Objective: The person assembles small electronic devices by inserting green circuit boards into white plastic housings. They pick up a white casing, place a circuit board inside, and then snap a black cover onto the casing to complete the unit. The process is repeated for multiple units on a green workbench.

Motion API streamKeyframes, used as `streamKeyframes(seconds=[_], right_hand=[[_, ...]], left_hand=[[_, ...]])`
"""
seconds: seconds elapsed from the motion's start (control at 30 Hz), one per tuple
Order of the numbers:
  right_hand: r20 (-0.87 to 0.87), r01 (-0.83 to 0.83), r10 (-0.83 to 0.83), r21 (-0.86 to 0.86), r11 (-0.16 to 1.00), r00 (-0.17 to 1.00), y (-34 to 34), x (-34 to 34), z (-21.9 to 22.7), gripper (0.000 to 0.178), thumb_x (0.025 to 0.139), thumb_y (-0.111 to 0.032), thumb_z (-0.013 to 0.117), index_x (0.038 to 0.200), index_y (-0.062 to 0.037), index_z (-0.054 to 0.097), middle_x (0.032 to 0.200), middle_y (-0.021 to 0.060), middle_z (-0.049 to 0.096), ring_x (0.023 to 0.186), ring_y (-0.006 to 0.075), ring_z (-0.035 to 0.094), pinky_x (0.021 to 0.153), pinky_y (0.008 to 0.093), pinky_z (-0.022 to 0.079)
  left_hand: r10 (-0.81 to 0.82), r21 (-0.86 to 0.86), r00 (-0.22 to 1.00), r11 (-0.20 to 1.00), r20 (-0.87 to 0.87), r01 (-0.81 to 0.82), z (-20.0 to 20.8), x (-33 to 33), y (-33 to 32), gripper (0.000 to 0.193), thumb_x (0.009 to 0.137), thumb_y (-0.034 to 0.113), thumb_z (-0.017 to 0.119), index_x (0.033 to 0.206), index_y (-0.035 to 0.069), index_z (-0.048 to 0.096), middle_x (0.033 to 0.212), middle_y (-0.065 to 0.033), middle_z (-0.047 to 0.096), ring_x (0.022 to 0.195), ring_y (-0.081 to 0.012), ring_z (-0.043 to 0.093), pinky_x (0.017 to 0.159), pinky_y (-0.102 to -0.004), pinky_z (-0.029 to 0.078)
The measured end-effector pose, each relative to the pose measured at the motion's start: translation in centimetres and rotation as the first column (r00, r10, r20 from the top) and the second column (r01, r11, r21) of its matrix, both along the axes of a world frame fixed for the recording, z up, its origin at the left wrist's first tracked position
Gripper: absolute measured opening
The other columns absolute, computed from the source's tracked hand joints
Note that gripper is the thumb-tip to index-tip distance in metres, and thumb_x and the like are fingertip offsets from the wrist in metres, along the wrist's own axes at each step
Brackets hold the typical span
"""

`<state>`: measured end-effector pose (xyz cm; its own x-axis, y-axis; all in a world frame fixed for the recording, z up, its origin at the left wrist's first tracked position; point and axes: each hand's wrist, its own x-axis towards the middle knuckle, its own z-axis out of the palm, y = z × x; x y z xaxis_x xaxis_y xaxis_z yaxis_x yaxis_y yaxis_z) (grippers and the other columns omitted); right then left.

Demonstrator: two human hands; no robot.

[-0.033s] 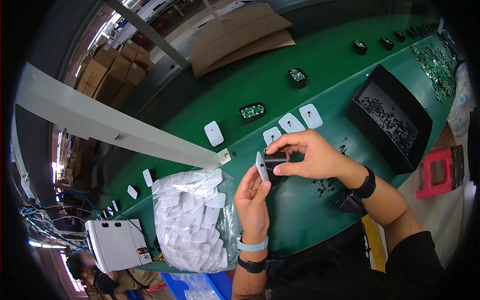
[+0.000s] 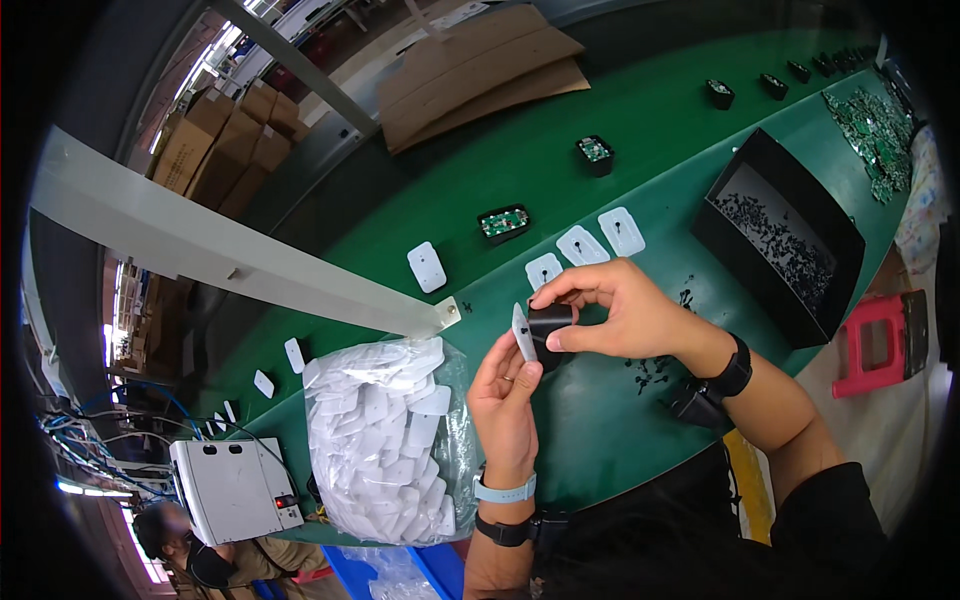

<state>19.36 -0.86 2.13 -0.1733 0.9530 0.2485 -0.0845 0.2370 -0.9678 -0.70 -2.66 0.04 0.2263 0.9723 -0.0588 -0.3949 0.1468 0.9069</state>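
Observation:
My left hand (image 2: 507,405) pinches a white plastic cover (image 2: 519,328) on edge, a small black piece showing on its right face. Closed around a black plastic case (image 2: 548,320), my right hand (image 2: 625,315) keeps it close against that cover; I cannot tell whether the two touch. Just beyond my fingers lie three white covers, the nearest cover (image 2: 543,270) partly behind my right hand, then a middle cover (image 2: 582,246) and a far cover (image 2: 622,232), each with a small black piece on it. Loose small black parts (image 2: 650,374) are scattered beside my right wrist.
A clear bag of white covers (image 2: 375,440) sits left of my left hand. Black cases with green circuit boards (image 2: 503,222) and single covers (image 2: 427,267) line the green belt. To the right stand a black bin (image 2: 770,295) of small parts and a circuit-board heap (image 2: 870,140).

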Motion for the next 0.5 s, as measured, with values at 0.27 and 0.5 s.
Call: streamKeyframes(seconds=[0.27, 0.5], right_hand=[[-0.071, -0.044, 0.045, 0.007, 0.999, 0.996, 0.05, 0.13, 0.01, 0.032, 0.080, 0.000, 0.079, 0.111, 0.0024, 0.069, 0.107, 0.0079, 0.070, 0.093, 0.0121, 0.065, 0.079, 0.0267, 0.055], [-0.041, -0.063, 0.062, -0.029, 0.998, 0.997, -0.12, 0.21, 0.52, 0.034, 0.081, 0.000, 0.077, 0.114, 0.0020, 0.068, 0.108, 0.0080, 0.069, 0.100, 0.0141, 0.066, 0.087, 0.0304, 0.056]], left_hand=[[-0.001, 0.041, 1.000, 0.999, 0.022, 0.000, -0.13, -0.28, -0.16, 0.047, 0.091, -0.003, 0.066, 0.136, -0.008, 0.052, 0.131, -0.0169, 0.062, 0.120, -0.0229, 0.061, 0.105, -0.0351, 0.046], [-0.004, 0.108, 0.997, 0.994, -0.079, 0.012, 0.13, -0.07, -0.23, 0.045, 0.088, -0.007, 0.069, 0.132, -0.008, 0.057, 0.134, -0.0184, 0.060, 0.122, -0.0269, 0.062, 0.102, -0.0351, 0.051]])
